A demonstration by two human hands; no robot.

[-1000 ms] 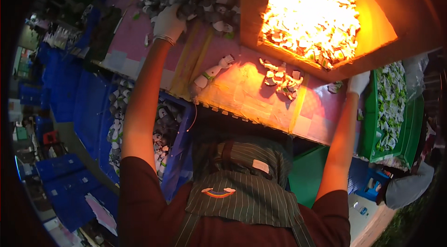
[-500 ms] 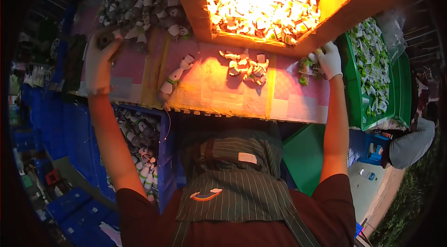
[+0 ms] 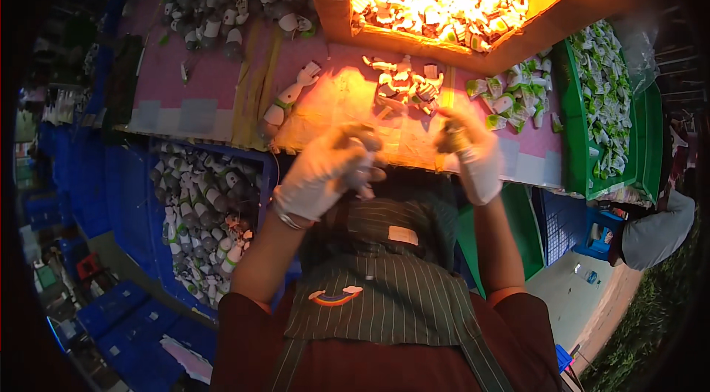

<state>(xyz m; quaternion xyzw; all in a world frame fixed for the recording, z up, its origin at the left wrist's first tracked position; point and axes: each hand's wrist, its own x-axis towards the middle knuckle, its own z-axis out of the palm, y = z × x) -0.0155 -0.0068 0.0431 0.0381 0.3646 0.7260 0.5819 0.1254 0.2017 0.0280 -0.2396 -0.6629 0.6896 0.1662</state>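
Motion blurs both gloved hands, which are held above the near edge of the work table. My left hand point(image 3: 314, 179) is closed around a grey-and-white rounded piece point(image 3: 362, 161), its shape smeared. To the right, my right hand point(image 3: 479, 163) pinches a small piece, dark with a hint of green, partly covered by the fingers. Between and beyond the hands lies a small cluster of white-and-dark pieces point(image 3: 407, 85) in bright light. Left of it rests a long grey, white and green-banded item point(image 3: 291, 100). Green-and-white pieces point(image 3: 518, 96) lie loose beyond my right hand.
A brightly lit cardboard box point(image 3: 421, 38) full of small pieces stands at the back. Grey-and-white pieces point(image 3: 222, 0) are heaped at the far left. A green crate point(image 3: 577, 118) stands right; a blue crate point(image 3: 266, 170) of finished-looking items sits lower left. Another person's sleeve point(image 3: 658, 233) shows far right.
Both hands have come inward and nearer my body: the left from the grey heap, the right from the green-and-white pieces. The view has shifted slightly.
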